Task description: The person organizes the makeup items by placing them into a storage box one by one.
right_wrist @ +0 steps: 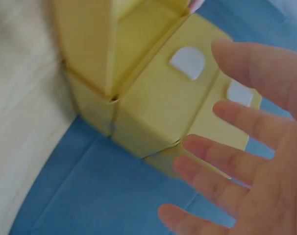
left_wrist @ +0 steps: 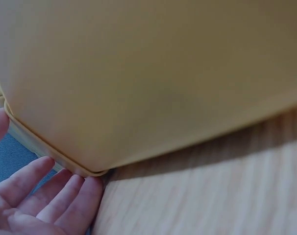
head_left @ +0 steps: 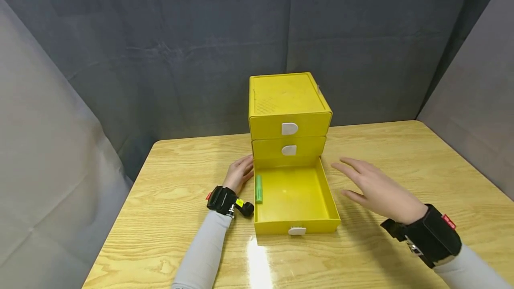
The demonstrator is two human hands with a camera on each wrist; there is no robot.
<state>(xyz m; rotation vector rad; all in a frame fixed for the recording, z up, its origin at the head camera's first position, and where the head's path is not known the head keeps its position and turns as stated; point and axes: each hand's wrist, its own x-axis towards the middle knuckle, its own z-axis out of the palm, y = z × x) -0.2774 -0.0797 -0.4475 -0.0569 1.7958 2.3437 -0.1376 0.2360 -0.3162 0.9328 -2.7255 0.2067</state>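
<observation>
Item: yellow drawer unit (head_left: 288,101), three tiers, standing on the wooden table (head_left: 401,155) toward its far edge. Top and middle drawers closed, each with a white tab handle.

Bottom drawer (head_left: 295,197): pulled fully out toward me, white tab on its front wall. Contents: one green cylindrical battery (head_left: 259,188), lying lengthwise against the drawer's left wall.

My left hand (head_left: 239,174): on the table just left of the drawer unit, fingers straight and relaxed, fingertips (left_wrist: 92,188) touching the unit's lower corner where the open drawer leaves it; gripping nothing.

My right hand (head_left: 375,188): raised to the right of the open drawer, near but apart from it, fingers spread and straight, empty.

Surround: grey cloth backdrop (head_left: 180,48) behind the unit.
</observation>
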